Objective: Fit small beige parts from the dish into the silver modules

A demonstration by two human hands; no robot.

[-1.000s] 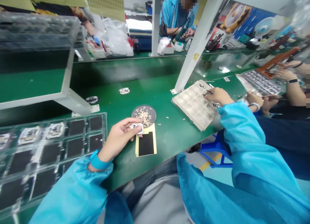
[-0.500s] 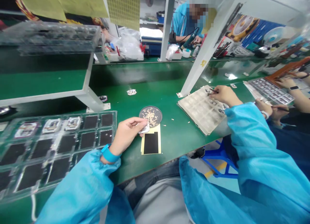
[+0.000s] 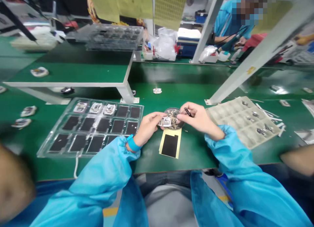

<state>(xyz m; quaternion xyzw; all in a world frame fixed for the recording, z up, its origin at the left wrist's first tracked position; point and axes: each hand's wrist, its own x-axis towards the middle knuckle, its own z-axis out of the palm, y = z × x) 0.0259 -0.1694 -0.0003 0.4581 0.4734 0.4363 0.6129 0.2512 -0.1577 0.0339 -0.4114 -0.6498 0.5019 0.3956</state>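
1. The left hand grasped a white-framed part at the left edge of a round dish.
2. The right hand gripped a slim dark tool near it.
3. Leftward, a clear tray bore similar parts; rightward, a pale tray held metal pieces.

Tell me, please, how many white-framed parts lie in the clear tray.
3, all in the far row of the tray: one part leftmost, another part second, the last part third from left. The left sleeve may hide others in the near row.
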